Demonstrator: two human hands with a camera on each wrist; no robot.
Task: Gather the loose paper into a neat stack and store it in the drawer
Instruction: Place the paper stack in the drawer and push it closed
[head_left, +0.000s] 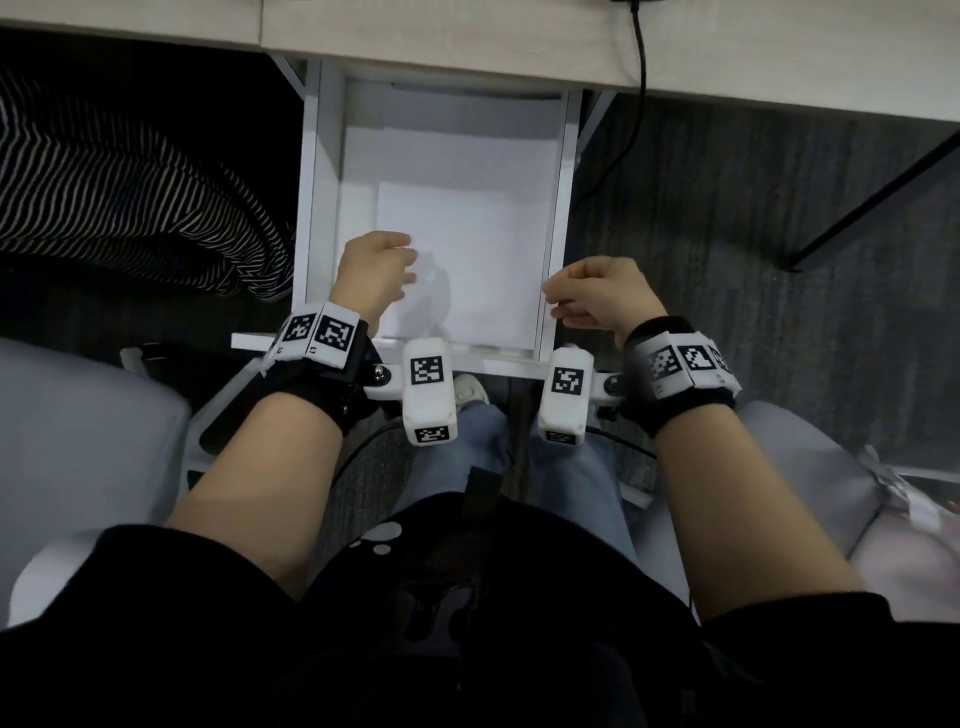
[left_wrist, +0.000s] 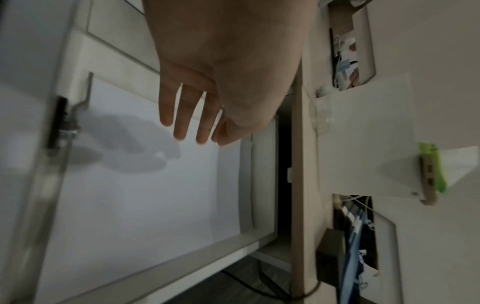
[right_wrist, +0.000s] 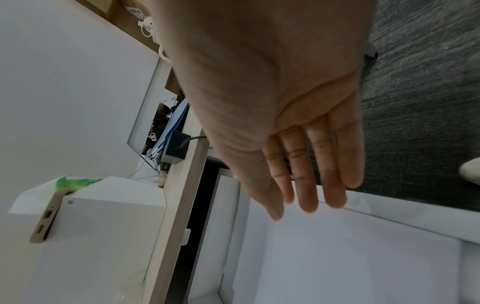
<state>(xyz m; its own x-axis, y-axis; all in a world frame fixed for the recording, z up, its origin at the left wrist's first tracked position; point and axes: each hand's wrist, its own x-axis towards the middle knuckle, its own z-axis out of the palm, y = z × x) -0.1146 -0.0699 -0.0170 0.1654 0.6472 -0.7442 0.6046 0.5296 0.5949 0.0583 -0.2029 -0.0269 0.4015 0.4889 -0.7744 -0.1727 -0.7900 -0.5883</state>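
Observation:
A white drawer (head_left: 317, 208) stands pulled out from under the desk. A flat stack of white paper (head_left: 457, 249) lies on its floor, toward the near right. My left hand (head_left: 395, 270) hovers over the drawer's near left part, above the paper's left edge. In the left wrist view its fingers (left_wrist: 192, 115) are straight and hold nothing above the paper (left_wrist: 135, 195). My right hand (head_left: 571, 296) is over the drawer's right wall near the front. Its fingers (right_wrist: 306, 174) are straight and empty, and the paper (right_wrist: 350, 257) lies below them.
The light wood desk edge (head_left: 467, 47) runs across the top, and a black cable (head_left: 641, 78) hangs from it to the right of the drawer. A striped garment (head_left: 130, 208) lies at the left. A black desk leg (head_left: 883, 197) crosses the grey carpet at the right.

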